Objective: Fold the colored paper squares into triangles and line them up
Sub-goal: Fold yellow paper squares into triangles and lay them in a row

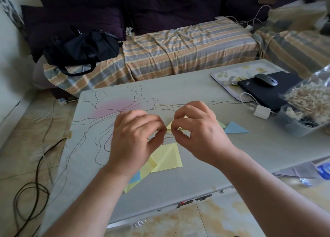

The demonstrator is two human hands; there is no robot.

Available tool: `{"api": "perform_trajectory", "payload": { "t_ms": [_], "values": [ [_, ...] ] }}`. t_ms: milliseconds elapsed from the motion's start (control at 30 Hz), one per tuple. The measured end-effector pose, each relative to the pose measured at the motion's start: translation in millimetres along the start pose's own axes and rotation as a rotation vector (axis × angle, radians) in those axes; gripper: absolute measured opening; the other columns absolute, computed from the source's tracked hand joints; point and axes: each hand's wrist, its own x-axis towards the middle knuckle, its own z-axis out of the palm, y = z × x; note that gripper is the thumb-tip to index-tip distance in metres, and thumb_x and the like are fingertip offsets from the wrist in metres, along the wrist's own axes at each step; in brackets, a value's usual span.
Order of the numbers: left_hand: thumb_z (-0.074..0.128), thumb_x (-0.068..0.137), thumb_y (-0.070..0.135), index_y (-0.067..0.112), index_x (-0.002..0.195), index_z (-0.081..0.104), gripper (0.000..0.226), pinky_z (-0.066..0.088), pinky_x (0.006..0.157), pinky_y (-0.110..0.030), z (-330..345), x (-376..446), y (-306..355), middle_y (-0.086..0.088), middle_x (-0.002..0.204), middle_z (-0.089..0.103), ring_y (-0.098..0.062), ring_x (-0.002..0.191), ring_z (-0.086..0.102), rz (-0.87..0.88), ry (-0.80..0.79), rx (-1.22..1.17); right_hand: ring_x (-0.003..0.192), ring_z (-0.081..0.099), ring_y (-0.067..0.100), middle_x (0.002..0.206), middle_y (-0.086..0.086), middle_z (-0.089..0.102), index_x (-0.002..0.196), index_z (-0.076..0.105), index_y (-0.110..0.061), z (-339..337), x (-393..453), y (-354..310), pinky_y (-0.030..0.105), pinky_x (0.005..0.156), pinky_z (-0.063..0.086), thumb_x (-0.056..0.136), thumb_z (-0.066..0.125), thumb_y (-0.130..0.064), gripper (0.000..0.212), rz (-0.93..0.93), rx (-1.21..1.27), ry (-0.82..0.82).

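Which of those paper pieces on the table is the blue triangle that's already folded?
The blue triangle lying flat to the right of the right hand. The other loose papers near the front edge are mostly yellow, with only a blue scrap showing.

The single head-worn wide-angle view looks forward and steeply down from above the near edge of the grey table, close over both forearms, taking in the whole tabletop, the striped sofa beyond it and the floor on either side.
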Motion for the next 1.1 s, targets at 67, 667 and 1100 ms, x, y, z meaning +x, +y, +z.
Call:
{"api": "perform_trajectory", "payload": {
  "t_ms": [67, 667, 1100],
  "values": [
    [0.07, 0.097, 0.028, 0.023, 0.087, 0.076, 0.013, 0.047, 0.089, -0.043, 1, 0, -1, 0.016, 0.102, 0.075, -0.025, 0.098, 0.067, 0.0, -0.001, -0.001, 0.104, 0.055, 0.024, 0.099, -0.011, 0.064, 0.085, 0.075, -0.022, -1, 0, 0, 0.046, 0.077, 0.047, 0.088, 0.072, -0.022, 0.004, 0.006, -0.006, -0.005],
    [0.074, 0.095, 0.026, 0.026, 0.086, 0.076, 0.01, 0.044, 0.091, -0.041, -3, -1, -20, 0.019, 0.1, 0.075, -0.024, 0.096, 0.066, -0.038, 0.008, 0.044, 0.104, 0.055, 0.023, 0.098, -0.014, 0.064, 0.082, 0.074, -0.022, -17, 2, 11, 0.05, 0.079, 0.048, 0.086, 0.071, -0.019, 0.006, 0.074, -0.032, 0.025],
    [0.07, 0.098, 0.045, 0.027, 0.088, 0.074, 0.021, 0.045, 0.091, -0.044, -6, -2, -28, 0.018, 0.098, 0.074, -0.025, 0.098, 0.065, -0.074, -0.051, 0.071, 0.107, 0.053, 0.02, 0.1, -0.017, 0.063, 0.083, 0.074, -0.024, -20, 1, 15, 0.05, 0.082, 0.048, 0.086, 0.074, -0.02, 0.005, 0.1, -0.029, -0.006]
  ]
}}
